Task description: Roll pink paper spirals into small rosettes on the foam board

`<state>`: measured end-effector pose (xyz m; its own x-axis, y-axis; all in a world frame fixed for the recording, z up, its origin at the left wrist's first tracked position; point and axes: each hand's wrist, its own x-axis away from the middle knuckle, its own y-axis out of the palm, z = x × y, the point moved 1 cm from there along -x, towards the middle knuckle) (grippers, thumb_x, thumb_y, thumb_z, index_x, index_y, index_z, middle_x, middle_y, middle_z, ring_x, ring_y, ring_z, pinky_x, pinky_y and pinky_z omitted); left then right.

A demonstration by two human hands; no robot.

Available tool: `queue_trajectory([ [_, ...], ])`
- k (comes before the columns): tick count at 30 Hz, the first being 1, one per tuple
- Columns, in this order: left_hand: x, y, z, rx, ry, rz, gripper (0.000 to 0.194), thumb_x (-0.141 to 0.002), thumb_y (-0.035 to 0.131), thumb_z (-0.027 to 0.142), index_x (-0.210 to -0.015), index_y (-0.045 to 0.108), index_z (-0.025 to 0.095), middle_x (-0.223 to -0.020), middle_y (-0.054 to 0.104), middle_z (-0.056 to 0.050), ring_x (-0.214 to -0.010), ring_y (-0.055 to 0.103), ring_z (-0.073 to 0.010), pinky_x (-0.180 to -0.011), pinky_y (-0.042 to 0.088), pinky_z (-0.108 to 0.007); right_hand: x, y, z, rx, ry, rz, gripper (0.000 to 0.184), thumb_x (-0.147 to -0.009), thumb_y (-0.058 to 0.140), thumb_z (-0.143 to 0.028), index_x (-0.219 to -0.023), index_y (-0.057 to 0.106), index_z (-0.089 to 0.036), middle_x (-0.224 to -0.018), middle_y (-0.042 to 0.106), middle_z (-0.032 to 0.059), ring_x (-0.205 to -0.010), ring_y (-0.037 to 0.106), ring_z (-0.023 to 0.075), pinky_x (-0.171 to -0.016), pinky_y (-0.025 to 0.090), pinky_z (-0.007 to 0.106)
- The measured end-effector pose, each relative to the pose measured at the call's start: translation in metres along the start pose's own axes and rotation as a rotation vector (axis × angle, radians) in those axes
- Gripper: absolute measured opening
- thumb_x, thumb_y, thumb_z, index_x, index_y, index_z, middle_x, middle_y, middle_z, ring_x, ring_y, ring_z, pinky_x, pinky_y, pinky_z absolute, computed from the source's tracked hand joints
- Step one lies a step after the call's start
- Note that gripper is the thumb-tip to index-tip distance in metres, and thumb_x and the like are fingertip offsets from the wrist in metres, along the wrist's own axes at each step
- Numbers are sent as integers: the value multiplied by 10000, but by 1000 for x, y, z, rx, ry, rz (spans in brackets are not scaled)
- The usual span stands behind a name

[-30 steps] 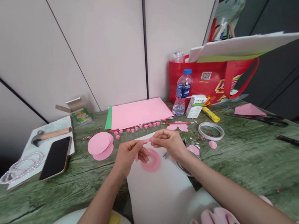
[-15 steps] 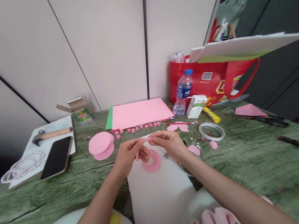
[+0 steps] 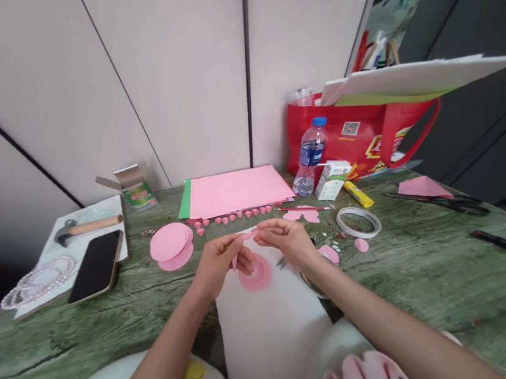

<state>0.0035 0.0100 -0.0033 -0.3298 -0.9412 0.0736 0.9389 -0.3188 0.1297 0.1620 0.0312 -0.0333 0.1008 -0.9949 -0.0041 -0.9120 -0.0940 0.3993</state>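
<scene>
Between my two hands a narrow pink paper strip (image 3: 248,235) is stretched at fingertip height. My left hand (image 3: 224,259) pinches one end, and a tail of the strip hangs below its fingers. The other end is pinched in my right hand (image 3: 287,240). Beneath them a pink paper spiral (image 3: 257,280) lies on a white board or pad (image 3: 274,328). A roll of tape (image 3: 313,283) and what look like scissor tips (image 3: 282,263) are partly hidden by my right hand and forearm.
Behind the hands are small rolled pink paper pieces (image 3: 233,216), pink paper discs (image 3: 170,242) and pink sheets (image 3: 237,190). To the right stand a water bottle (image 3: 310,156), a tape roll (image 3: 358,222), a glue stick (image 3: 358,194) and a red bag (image 3: 342,132). A phone (image 3: 96,267) and hammer (image 3: 89,228) lie left.
My hands have drawn slightly apart, and more of the pink strip shows between the fingertips. Everything else on the table stays in place.
</scene>
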Motion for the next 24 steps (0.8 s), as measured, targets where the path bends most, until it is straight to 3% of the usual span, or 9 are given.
queue_trajectory([
  [15, 0, 0, 0, -89, 19, -22, 242, -802, 510, 345, -765, 597, 123, -647, 639, -47, -467, 568, -107, -450, 377, -213, 0, 0, 1, -40, -10, 25, 251, -531, 776, -283, -700, 647, -150, -595, 660, -10, -567, 633, 113, -638, 524, 252],
  [24, -1, -3, -3, -112, 11, -18, 272, -800, 515, 369, -721, 600, 123, -580, 624, -35, -383, 527, -88, -408, 277, -203, 0, 1, -1, -56, -47, 63, 222, -523, 779, -266, -685, 684, -148, -638, 687, 16, -619, 648, 140, -732, 529, 308],
])
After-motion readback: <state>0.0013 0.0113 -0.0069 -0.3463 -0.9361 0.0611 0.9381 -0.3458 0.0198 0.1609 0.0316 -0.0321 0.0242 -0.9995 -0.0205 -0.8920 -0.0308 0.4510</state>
